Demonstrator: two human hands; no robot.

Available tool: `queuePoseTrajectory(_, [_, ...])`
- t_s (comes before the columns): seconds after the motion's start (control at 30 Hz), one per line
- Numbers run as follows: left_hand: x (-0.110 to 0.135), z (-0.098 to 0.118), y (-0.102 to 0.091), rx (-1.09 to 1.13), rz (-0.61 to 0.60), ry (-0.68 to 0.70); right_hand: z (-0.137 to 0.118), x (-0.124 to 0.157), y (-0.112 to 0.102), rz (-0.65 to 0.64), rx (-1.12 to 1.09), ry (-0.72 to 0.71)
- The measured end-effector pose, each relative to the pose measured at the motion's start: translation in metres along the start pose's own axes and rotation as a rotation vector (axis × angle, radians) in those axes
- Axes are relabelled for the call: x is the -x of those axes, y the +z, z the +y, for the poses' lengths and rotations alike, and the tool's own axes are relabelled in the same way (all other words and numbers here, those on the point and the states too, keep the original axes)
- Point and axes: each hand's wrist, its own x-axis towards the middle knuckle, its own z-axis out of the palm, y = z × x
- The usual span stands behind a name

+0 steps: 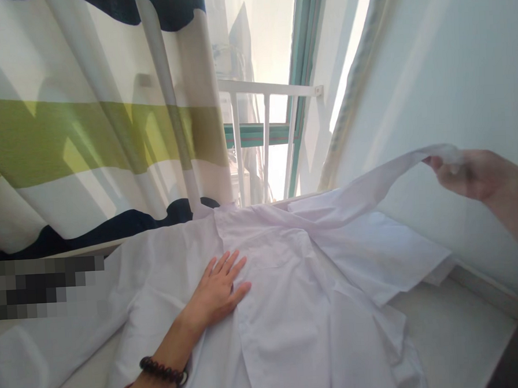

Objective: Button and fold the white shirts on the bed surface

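A home, perhaps a bedroom — striped curtain (pixel 108 132), white railing (pixel 271 88), teal window frame (pixel 303 41)

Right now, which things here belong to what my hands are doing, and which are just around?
In use:
White garment, laid out
Left hand, resting on it
Right hand, holding up part of it

Just around:
Striped curtain
White railing
Window frame
Bead bracelet, being worn

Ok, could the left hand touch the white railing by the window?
Probably yes, with a stretch forward: the left hand lies flat on the white garment, and nothing tall seems to stand between that hand and the railing.
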Motion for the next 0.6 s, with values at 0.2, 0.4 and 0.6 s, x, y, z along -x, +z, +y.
queuePoseTrajectory(0.2, [-0.001, 0.001, 0.001, -0.009, 0.021, -0.001, -0.035, 0.082, 0.051, -0.804, -0.523, 0.216])
queuePoseTrajectory(0.4, [-0.003, 0.002, 0.001, -0.009, -0.026, -0.027, -0.057, 0.177, 0.078, -1.139, 0.182, -0.344])
queuePoseTrajectory(0.6, [-0.005, 0.001, 0.003, -0.011, -0.003, -0.012, -0.075, 0.209, 0.081, -1.211, 0.211, -0.601])
